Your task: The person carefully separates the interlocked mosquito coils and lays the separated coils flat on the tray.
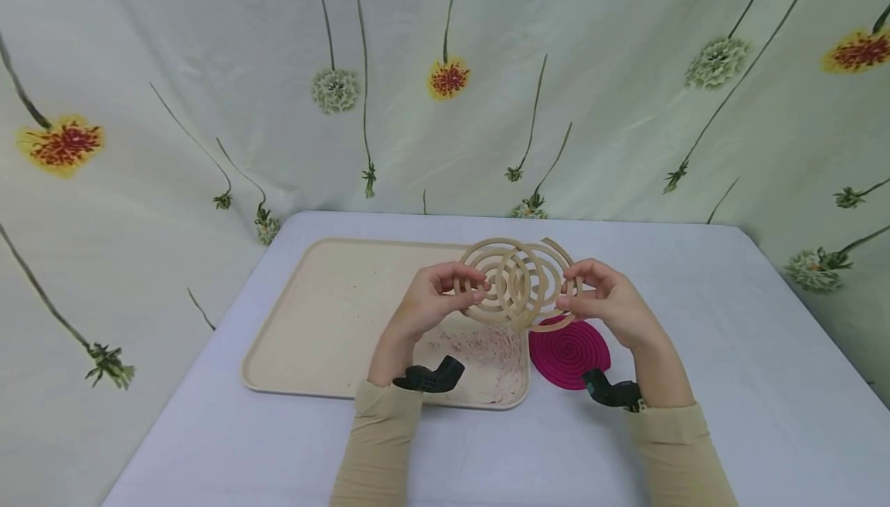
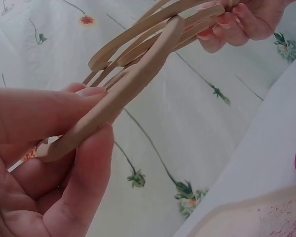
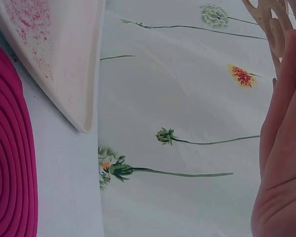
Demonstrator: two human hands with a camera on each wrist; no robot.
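Observation:
Both hands hold up a beige spiral coil (image 1: pixel 514 287), its rings spread apart and overlapping in two round groups. My left hand (image 1: pixel 439 298) pinches the left rim between thumb and fingers; in the left wrist view one thick beige strand (image 2: pixel 133 81) passes between them. The right hand (image 1: pixel 608 298) pinches the right rim with thumb and fingertips. Only the edge of that right hand (image 3: pixel 286 148) shows in the right wrist view. Whether the coil is one piece or two interlaced ones, I cannot tell. Below it on the table lies a flat magenta spiral coil (image 1: pixel 570 354).
A shallow cream tray (image 1: pixel 320 298), with reddish-pink specks at its right end, lies left of the magenta coil. A white cloth covers the table (image 1: pixel 730 352). Behind hangs a flower-printed curtain (image 1: pixel 591 43). Black devices sit on both wrists.

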